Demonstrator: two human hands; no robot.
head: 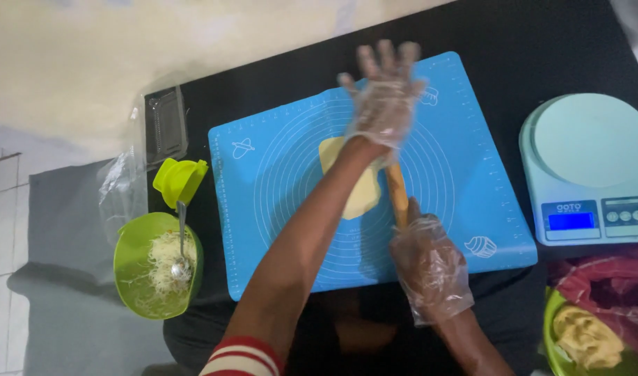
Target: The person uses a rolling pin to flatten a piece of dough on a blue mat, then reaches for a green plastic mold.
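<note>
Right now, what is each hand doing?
Left hand: open, palm flat on the far end of the rolling pin.
Right hand: rests on the pin's near end; grip cannot be told.

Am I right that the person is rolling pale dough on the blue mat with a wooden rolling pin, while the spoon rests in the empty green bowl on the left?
Not quite: the head view shows the green bowl is not empty; it holds pale shredded food, with the spoon resting in it. The rest stands: both gloved hands, left hand and right hand, work the wooden rolling pin over pale dough on the blue mat.
</note>
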